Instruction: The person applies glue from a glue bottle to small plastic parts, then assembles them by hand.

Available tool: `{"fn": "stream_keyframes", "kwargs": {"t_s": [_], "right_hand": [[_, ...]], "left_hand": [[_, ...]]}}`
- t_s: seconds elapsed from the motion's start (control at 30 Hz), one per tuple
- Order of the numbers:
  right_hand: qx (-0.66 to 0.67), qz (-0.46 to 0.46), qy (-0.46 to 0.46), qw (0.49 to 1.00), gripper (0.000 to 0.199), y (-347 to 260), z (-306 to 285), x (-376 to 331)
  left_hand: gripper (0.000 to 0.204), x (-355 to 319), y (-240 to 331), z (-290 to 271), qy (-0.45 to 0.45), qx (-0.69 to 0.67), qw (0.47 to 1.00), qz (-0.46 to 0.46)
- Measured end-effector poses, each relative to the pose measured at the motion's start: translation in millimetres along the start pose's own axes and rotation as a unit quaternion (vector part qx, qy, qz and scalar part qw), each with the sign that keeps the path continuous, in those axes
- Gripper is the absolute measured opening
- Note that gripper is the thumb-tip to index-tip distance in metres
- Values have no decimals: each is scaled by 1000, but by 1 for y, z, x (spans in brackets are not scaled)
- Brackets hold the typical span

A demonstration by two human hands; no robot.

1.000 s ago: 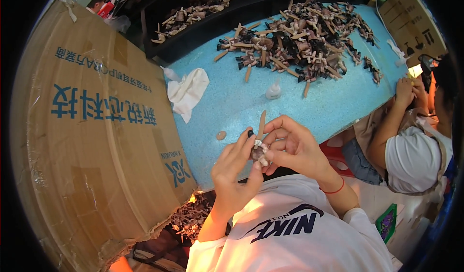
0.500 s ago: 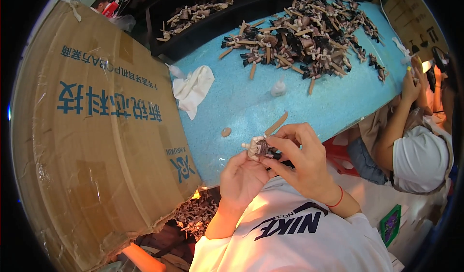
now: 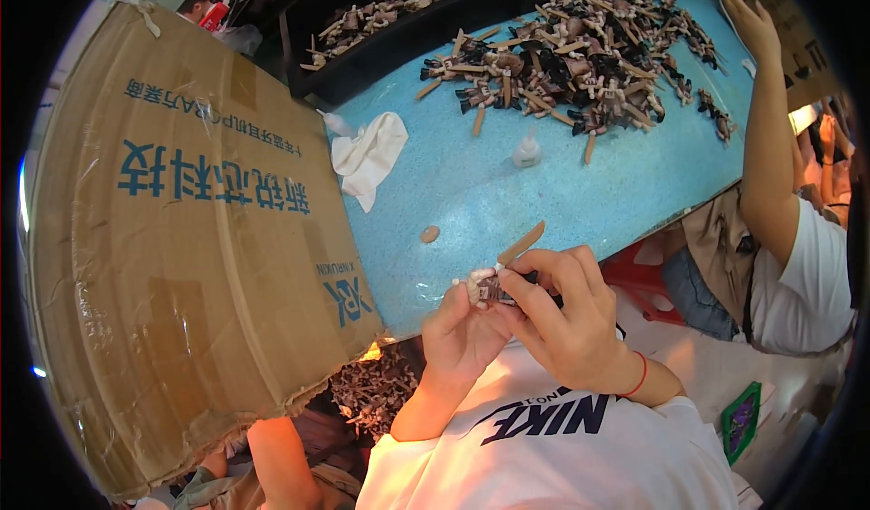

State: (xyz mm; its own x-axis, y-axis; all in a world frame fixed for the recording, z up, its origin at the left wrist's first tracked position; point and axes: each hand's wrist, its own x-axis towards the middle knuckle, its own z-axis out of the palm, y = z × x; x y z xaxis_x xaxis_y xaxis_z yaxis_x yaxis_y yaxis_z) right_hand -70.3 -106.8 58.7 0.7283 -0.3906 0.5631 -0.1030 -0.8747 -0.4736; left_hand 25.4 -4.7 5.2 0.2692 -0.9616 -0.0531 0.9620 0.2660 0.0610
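Hands come first, close to the chest above the white shirt: the left hand and right hand both pinch one small toy figure between their fingertips, just over the near edge of the blue table. A tan limb piece sticks out of the figure, its long axis slanting up and to the right, away from the body. By my reading, this one figure is mid-assembly and much work is left: farther out lie a loose tan part, a white cloth and a small white bottle, then a large heap of unassembled figure parts. A cardboard box stands to the left.
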Motion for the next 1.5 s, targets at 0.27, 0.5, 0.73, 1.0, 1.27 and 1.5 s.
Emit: {"fn": "stream_keyframes", "kwargs": {"t_s": [0.27, 0.5, 0.73, 1.0, 1.27, 1.5], "right_hand": [[234, 108, 10, 966, 33, 6, -14, -7], [496, 237, -13, 835, 59, 3, -13, -6], [571, 226, -87, 785, 59, 8, -10, -5], [600, 214, -103, 764, 46, 10, -9, -8], [641, 204, -75, 736, 47, 14, 6, -10], [671, 176, -43, 719, 46, 16, 15, -9]], "left_hand": [[53, -5, 2, 24, 3, 395, 912, 114], [52, -8, 2, 18, -2, 595, 776, 209], [51, -9, 4, 25, -35, 738, 612, 281], [48, -13, -1, 31, -18, 774, 551, 310], [51, -9, 2, 40, -12, 809, 500, 308], [50, -8, 7, 46, 14, 833, 466, 297]]}}
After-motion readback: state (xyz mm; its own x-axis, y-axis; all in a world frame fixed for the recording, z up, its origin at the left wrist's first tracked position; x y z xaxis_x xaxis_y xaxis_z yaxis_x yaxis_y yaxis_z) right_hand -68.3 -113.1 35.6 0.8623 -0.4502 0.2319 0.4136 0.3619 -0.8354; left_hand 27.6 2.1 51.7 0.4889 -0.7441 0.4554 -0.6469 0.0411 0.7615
